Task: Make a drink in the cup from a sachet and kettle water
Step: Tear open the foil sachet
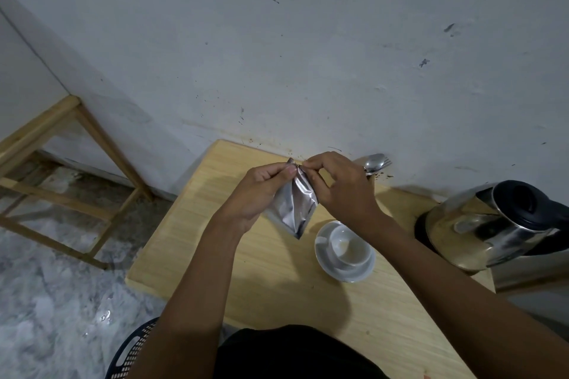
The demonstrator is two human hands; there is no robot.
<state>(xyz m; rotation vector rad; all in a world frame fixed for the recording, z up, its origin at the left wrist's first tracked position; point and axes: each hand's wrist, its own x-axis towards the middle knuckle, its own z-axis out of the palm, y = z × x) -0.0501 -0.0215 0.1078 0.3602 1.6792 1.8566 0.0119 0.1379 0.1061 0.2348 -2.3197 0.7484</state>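
Desk [215, 243]: left half bare; far edge meets wall. Cup [349, 244] on saucer [326, 258] mid-desk, kettle [489, 224] at right edge. Sachet [292, 203] held above desk, top corner pinched between left hand [261, 191] and right hand [341, 184], both closed on it.
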